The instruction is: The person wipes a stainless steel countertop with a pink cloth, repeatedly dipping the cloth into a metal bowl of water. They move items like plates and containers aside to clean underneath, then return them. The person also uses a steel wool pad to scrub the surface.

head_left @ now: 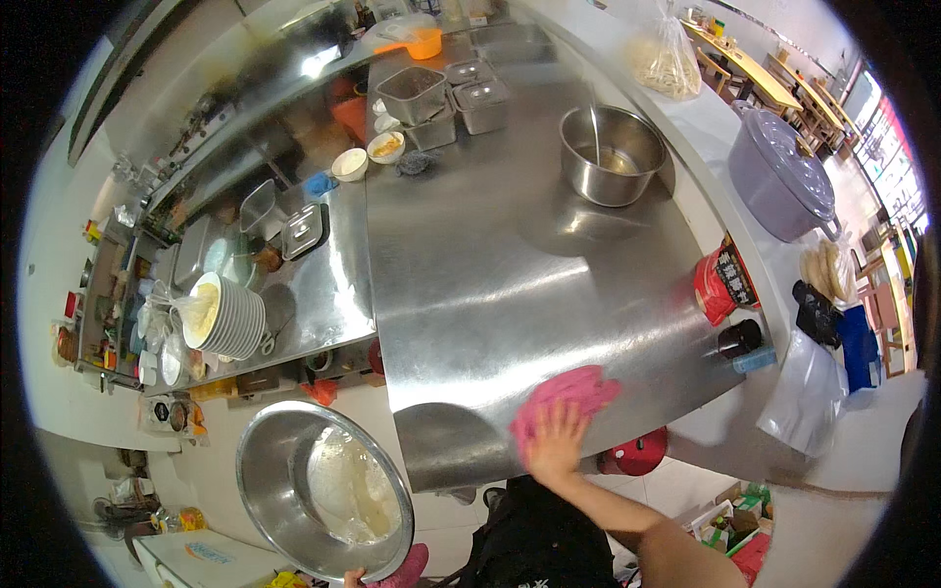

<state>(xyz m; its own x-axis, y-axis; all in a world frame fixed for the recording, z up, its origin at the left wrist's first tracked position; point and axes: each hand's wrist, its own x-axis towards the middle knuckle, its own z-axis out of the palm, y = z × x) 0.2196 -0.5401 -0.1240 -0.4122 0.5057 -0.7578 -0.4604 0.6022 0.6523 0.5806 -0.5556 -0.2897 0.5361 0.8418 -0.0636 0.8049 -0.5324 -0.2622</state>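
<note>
My right hand (559, 441) lies with spread fingers on a pink cloth (570, 397), pressed flat against the stainless steel worktop (470, 294) near its front edge. At the bottom left, my left hand (354, 578) grips the rim of a large steel basin (276, 470). The basin is tilted, with cloudy, foamy liquid in it. Another pink cloth (412, 566) shows beside the basin's lower rim, by my left hand; most of that hand is hidden.
A steel pot (610, 184) with a utensil stands at the back right. Steel containers (412, 95) and two small bowls (349, 165) sit at the back left. Stacked bowls (235, 316) stand on the left counter. A red packet (717, 283) and a lidded pot (783, 169) are at the right.
</note>
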